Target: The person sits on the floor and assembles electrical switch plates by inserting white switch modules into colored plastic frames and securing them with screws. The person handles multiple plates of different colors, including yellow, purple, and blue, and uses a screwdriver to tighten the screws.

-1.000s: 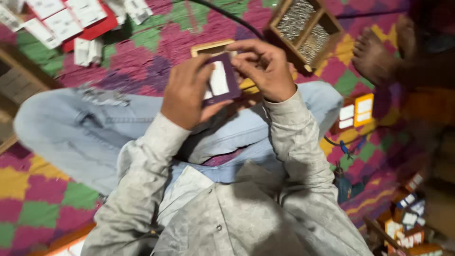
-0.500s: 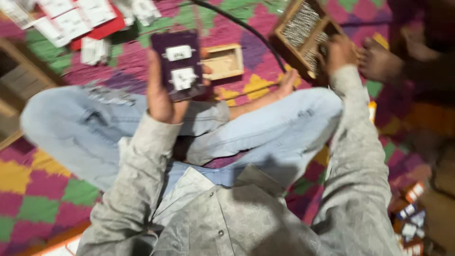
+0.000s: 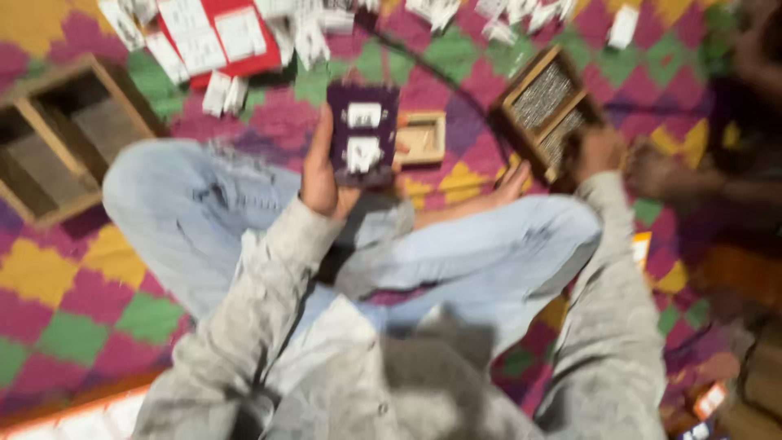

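My left hand holds up a dark purple plate with two white switch-like inserts, above my crossed legs in blue jeans. My right hand is stretched out to the right, resting at the near edge of a wooden tray filled with small grey metal parts. Blur hides whether its fingers hold anything. A small shallow wooden box lies on the mat just right of the purple plate.
A colourful chequered mat covers the floor. A wooden compartment box sits at the left. White pieces and a red sheet lie scattered at the top. Another person's bare foot is at the right. Small orange packets lie at bottom right.
My right hand left the purple plate and reached right to the tray of metal parts. My left hand lifted the plate up and away from my lap.
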